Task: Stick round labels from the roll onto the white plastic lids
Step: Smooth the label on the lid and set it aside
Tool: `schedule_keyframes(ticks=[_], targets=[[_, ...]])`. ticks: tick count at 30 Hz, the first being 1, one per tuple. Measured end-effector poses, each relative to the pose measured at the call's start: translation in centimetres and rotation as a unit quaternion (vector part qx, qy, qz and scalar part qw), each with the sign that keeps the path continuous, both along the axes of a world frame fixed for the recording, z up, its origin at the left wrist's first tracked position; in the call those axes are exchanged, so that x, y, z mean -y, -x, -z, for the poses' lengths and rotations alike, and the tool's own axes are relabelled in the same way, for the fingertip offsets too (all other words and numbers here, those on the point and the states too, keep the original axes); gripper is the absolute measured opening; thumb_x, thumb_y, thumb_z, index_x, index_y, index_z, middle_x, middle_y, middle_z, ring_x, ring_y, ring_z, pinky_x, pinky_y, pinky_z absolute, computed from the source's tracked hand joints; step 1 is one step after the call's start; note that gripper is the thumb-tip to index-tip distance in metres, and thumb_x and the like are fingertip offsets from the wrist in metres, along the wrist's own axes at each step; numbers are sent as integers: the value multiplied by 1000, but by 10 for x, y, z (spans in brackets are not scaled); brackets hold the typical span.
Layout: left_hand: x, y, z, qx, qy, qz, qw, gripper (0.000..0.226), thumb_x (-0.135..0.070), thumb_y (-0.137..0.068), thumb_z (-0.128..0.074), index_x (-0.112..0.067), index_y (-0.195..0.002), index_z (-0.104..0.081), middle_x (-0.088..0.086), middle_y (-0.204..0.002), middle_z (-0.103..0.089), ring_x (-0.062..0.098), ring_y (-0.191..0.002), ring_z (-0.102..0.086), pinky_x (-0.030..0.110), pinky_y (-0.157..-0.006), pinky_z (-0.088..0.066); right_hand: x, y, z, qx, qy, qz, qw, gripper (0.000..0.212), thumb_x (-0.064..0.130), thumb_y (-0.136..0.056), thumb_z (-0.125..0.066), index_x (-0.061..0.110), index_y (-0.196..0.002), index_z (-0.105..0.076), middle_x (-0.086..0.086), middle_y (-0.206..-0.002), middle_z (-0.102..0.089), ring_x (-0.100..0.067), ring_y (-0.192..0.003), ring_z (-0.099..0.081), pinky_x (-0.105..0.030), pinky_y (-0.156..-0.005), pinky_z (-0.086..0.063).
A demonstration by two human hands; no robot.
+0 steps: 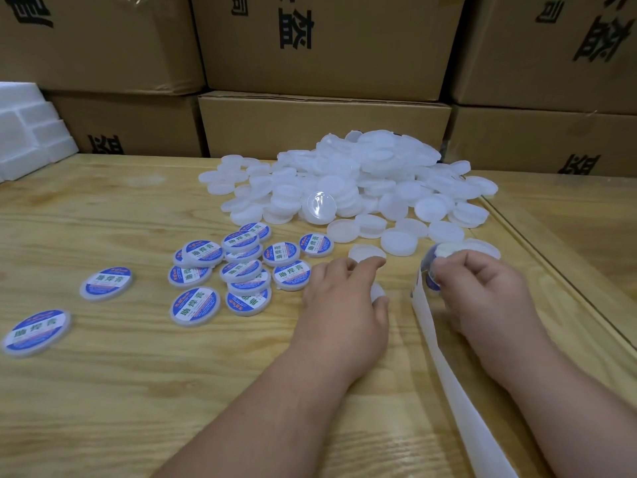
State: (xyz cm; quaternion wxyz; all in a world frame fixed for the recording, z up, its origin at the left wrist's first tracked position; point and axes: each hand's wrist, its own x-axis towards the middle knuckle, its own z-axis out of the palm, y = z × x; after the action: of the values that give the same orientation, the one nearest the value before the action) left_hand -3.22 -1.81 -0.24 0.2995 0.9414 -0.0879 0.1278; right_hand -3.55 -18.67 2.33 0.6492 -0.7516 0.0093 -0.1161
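Pinching the label roll [435, 267], the right hand [482, 298] seemingly peels; left hand [344, 305] fingers curl over a light, stiff lid [366, 252], best gripped by its rim.

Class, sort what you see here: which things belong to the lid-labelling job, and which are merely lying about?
Job: unlabelled lids, labelled lids, label roll, backing strip, left hand, right hand.
Lying about: cardboard boxes, foam blocks.

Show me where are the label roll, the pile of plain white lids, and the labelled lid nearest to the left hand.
label roll [444, 251], head view, white top edge
pile of plain white lids [365, 174], head view, middle
labelled lid [291, 274], head view, label face
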Motion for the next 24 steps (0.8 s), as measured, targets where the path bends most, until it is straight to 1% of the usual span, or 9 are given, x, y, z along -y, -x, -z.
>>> schedule_keyframes(ticks=[2,4,6,8,11,13,18,21,24], targets=[[0,1,-1,-9,-19,-8,1000,53,-40,-98,-51,-44,-148,-34,-6,-139,-48,19,-128,-32,32,-111,-22,-3,1,5,37,103,34,993,41,38,-90,-72,6,-69,-58,8,-50,-39,-7,-45,-33,-16,-42,-30],[0,1,-3,-9,-14,-4,1000,54,-41,-96,-56,-45,-146,-35,-7,-136,-49,19,-127,-36,32,-110,-24,-4,1,5,28,146,35,988,41,45,-86,-73,10,-69,-61,13,-47,-42,-5,-43,-37,-14,-42,-33],[-1,2,-4,-5,39,9,999,58,-37,-91,-65,-48,-141,-39,-11,-132,-47,12,-125,-40,23,-105,-29,-4,1,5,13,172,30,985,37,47,-83,-74,15,-70,-63,13,-48,-47,-3,-43,-41,-13,-44,-36],[-2,1,-5,3,120,20,993,58,-27,-88,-71,-49,-135,-46,-16,-123,-48,-7,-110,-45,5,-89,-31,-4,0,4,-3,177,18,984,30,44,-82,-76,17,-74,-65,12,-52,-50,-3,-45,-43,-14,-45,-37],[-3,-1,-6,19,173,31,984,47,-14,-90,-66,-43,-126,-57,-19,-100,-56,-7,-82,-51,4,-73,-37,-4,0,3,-30,193,0,981,17,34,-83,-75,20,-79,-67,6,-57,-57,-5,-49,-48,-21,-51,-41],[-3,-1,-7,26,165,35,985,37,-14,-95,-63,-38,-123,-63,-20,-99,-55,-9,-85,-50,2,-77,-34,-3,0,3,-41,192,-21,980,10,28,-86,-73,21,-82,-67,0,-60,-60,-7,-51,-49,-25,-54,-41],[-3,-1,-8,32,194,28,980,31,-15,-101,-56,-29,-126,-68,-14,-121,-47,-2,-117,-45,-4,-92,-25,1,0,3,-50,154,-80,984,5,16,-91,-68,19,-87,-70,7,-57,-55,-5,-46,-42,-13,-44,-34],[-5,2,-12,28,210,58,976,28,-15,-102,-55,-30,-121,-69,-16,-133,-52,-22,-113,-41,-6,-91,-24,3,-2,2,-78,101,-109,986,7,12,-92,-67,17,-93,-72,6,-56,-52,-5,-46,-42,-15,-44,-36],[-3,4,-13,16,191,79,978,27,-16,-101,-56,-31,-119,-69,-14,-122,-63,-16,-107,-48,-3,-89,-29,6,-3,1,-105,53,-141,983,22,7,-93,-64,17,-111,-71,8,-52,-49,-5,-43,-44,-15,-44,-38]])
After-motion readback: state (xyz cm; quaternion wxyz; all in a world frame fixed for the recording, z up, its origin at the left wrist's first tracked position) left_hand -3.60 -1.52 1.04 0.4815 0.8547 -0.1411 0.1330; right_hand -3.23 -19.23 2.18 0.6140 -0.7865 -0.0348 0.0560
